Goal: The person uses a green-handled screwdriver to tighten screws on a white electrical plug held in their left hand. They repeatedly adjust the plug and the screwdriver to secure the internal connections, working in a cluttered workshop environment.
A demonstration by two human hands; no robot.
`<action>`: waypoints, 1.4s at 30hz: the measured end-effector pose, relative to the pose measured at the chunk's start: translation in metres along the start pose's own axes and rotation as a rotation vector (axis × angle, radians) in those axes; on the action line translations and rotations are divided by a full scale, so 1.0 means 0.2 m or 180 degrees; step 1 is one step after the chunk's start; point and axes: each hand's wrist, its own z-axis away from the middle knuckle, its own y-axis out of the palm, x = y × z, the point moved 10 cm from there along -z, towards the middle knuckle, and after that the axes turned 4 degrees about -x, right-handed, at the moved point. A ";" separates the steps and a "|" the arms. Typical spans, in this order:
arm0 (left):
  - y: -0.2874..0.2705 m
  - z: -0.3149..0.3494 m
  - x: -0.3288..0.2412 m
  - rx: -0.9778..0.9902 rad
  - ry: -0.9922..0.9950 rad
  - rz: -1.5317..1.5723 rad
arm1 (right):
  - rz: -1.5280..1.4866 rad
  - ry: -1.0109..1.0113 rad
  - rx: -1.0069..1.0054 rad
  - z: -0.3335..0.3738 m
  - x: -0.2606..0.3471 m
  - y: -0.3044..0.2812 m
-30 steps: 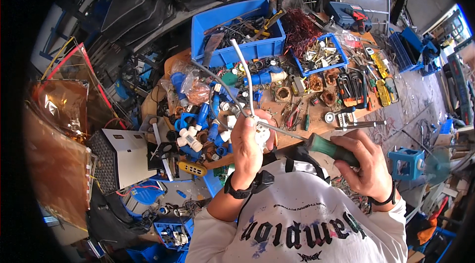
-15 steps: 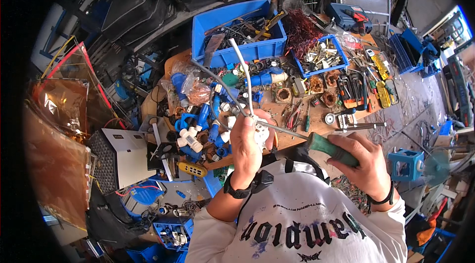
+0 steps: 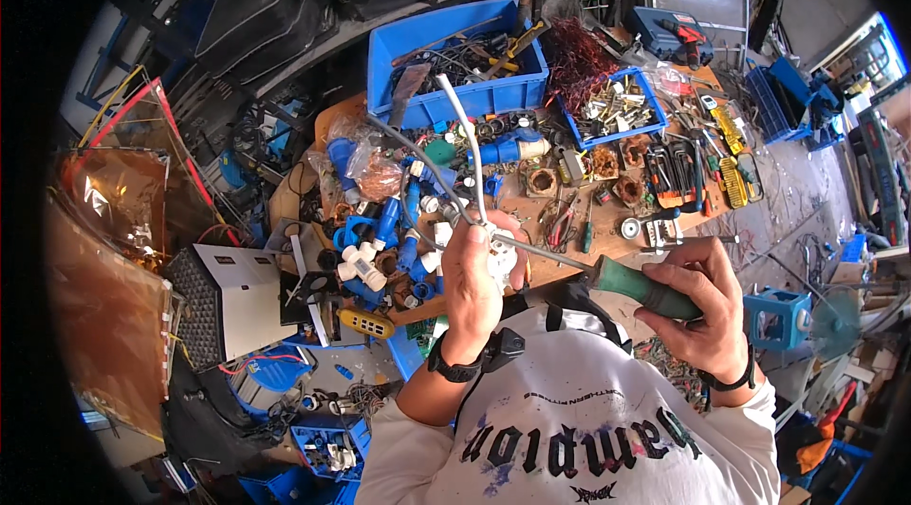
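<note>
Your head camera, the left of a side-by-side pair, looks down and forward through a wide fisheye. Your shirt spans the bottom centre, close to the lens; your left hand and right hand come beyond, then the counter, with edges bending rimward.

Out there, I have my left hand and right hand apart, each curled in a grip.
The left thumb points up, the left fingers partly hidden behind; the right fingers bend leftward above the right thumb; my left forearm slants up from below.
</note>
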 end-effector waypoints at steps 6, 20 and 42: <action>0.03 0.01 0.00 0.0232 0.0023 0.0093 | 0.0305 0.0043 0.0050 0.01 0.00 0.00; 0.01 0.03 0.01 0.0079 -0.0001 0.0055 | -0.0332 0.0215 0.0391 0.03 0.01 0.01; -0.02 0.02 0.01 0.0100 0.0011 -0.0074 | -0.0879 0.0674 0.0442 0.06 -0.03 0.05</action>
